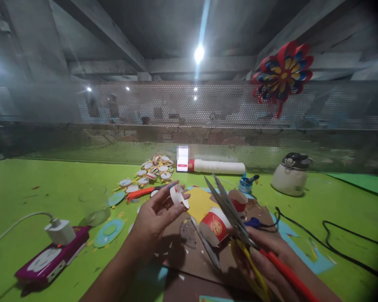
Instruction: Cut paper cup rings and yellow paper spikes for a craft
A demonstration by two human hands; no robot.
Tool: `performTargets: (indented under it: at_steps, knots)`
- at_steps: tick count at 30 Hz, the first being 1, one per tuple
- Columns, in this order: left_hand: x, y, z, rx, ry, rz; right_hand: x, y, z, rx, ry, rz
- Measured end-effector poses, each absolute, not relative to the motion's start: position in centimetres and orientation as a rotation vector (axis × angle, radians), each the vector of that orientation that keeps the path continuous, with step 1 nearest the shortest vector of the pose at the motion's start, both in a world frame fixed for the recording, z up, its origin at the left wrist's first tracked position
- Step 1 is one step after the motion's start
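My left hand (pixel 148 220) pinches a small white paper cup piece (pixel 179 198), cut short and curved, with red on its edge. In my right hand (pixel 271 256) is a pair of scissors (pixel 229 209) with red and yellow handles. Its blades point up and away, slightly apart, a little to the right of the cup piece. Below them, a red and white paper cup (pixel 216 226) lies tilted on the brown cardboard (pixel 176 256). A second red cup (pixel 238 200) sits behind the blades. Between my hands lies a slim metal tool (pixel 205 244).
A pile of round paper pieces (pixel 160 168), a phone (pixel 182 159) and a stack of white cups (pixel 220 167) stand at the back. Right are a blue jar (pixel 245 185), a beige pot (pixel 290 176) and a black cord (pixel 311 245). Left is a purple power strip (pixel 53 260).
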State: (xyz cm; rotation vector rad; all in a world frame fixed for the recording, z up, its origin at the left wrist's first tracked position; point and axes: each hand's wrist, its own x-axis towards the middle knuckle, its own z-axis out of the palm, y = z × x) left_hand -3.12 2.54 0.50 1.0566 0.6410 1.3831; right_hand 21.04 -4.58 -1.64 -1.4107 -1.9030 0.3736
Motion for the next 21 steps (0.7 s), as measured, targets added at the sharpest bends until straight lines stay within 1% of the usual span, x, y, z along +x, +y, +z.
performTargets:
  at_steps: [4,6,12,17,21]
  knots:
    - [-2.8,2.3,0.6,1.059,0.639,1.419,21.2,-5.0,-2.4,-1.372,-1.872,0.611]
    - [-2.7,2.2,0.5,1.061,0.642,1.428,21.2,-5.0,-2.8,-1.394,-1.844,0.650]
    - [-2.9,2.4,0.4,0.921,0.576,1.378,20.8,-4.5,-2.8,-1.509,-1.890,0.473]
    - [-3.3,3.0,0.5,0.853,0.541,1.525,20.5,-4.4,-2.5,-1.546,-1.964,0.340]
    - [-3.9,3.4,0.7,0.814,0.518,1.537,20.4,-5.3,-2.4,-1.495,-2.136,0.151]
